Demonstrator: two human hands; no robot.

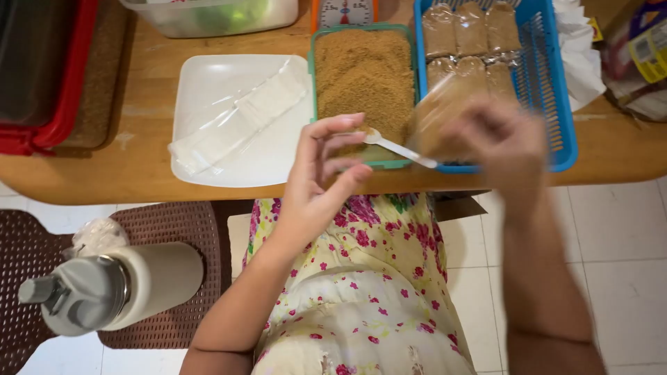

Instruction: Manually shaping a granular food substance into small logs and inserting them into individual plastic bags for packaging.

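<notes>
head view: left hand (316, 177) at bench (139, 173) edge, fingers loosely curled and apart, gripping nothing, fingertips near the bowl of a white spoon (399, 147). right hand (504, 142) blurred, pinched on a clear bag (445, 118) of brown powder; whether it also holds the spoon handle, cannot tell. spoon lies over the front rim of the green tub (314, 90) of brown powder. blue basket (559, 104) with filled bags at right, white tray (201, 90) with empty bags at left.

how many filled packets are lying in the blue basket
6 filled packets in the blue basket: three along the back row, three in front. The blurred bag may hide more.
</notes>
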